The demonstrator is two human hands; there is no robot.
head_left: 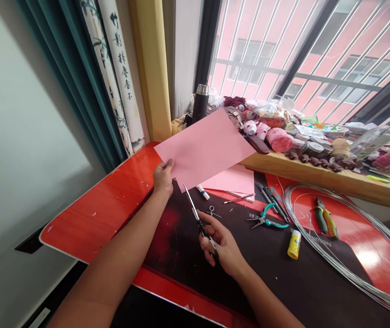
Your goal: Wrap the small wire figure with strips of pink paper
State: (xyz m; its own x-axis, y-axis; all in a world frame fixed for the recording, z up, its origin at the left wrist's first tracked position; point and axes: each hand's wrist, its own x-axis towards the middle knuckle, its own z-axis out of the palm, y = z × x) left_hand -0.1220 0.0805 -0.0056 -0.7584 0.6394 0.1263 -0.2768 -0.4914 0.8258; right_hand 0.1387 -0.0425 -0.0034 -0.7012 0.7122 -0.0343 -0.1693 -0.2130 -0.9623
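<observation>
My left hand [163, 177] is shut on the near corner of a pink paper sheet [203, 148], lifting it above the desk. My right hand [222, 243] grips a pair of steel scissors [196, 218] by the finger loops. Their narrow blades point up and left, with the tip at the sheet's lower edge. A second pink sheet [231, 180] lies flat on the desk beneath. A small white glue stick [203, 192] lies next to it, close to the scissor blades.
A red desk [112, 207] carries a dark mat [177, 246], teal-handled pliers [266, 218], yellow-green pliers [325, 223], a yellow glue bottle [293, 243] and a coil of silver wire [338, 237]. Crowded craft supplies line the wooden windowsill [318, 182] behind.
</observation>
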